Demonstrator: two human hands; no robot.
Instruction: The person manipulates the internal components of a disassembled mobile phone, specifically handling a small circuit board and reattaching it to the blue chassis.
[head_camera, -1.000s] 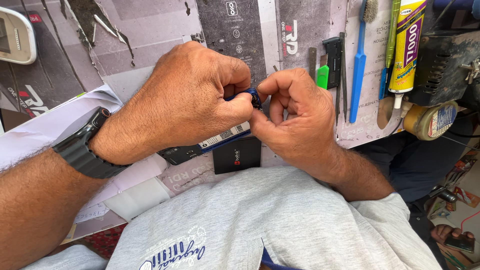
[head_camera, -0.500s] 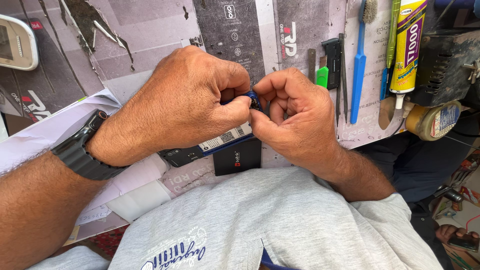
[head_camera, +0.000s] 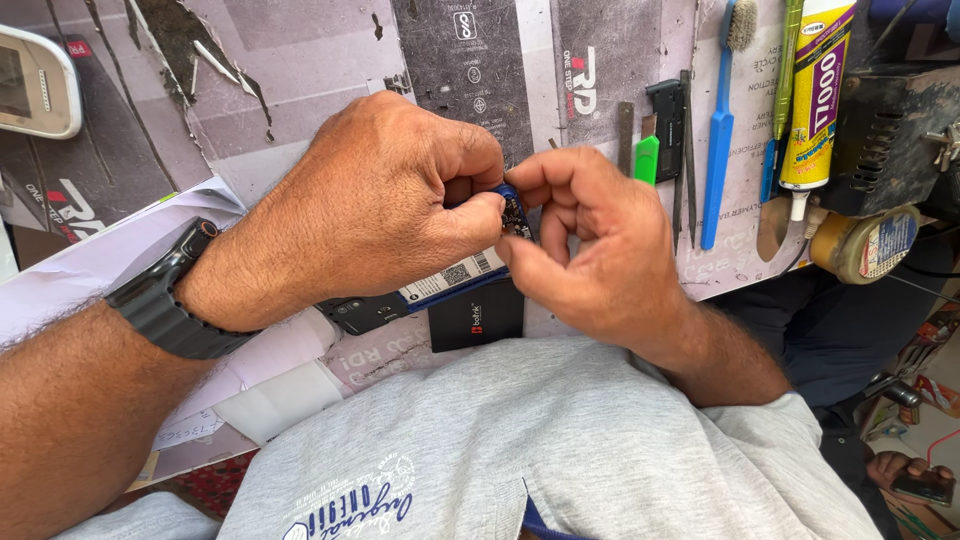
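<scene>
While seated at a paper-covered worktable (head_camera: 300, 100): left hand (head_camera: 370, 200), black watch (head_camera: 165, 300) at wrist, curled tight around a blue phone (head_camera: 420, 300), thumb pressed to its top end. Right hand (head_camera: 590, 250) pinching that same top corner between thumb and forefinger. Beyond, to the right: blue toothbrush (head_camera: 720, 120), glue tube (head_camera: 815, 100), green knife (head_camera: 648, 160).

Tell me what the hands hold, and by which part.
Both hands, left and right, grip a small blue phone. They pinch its upper end; its lower end juts out below the left hand.
</scene>
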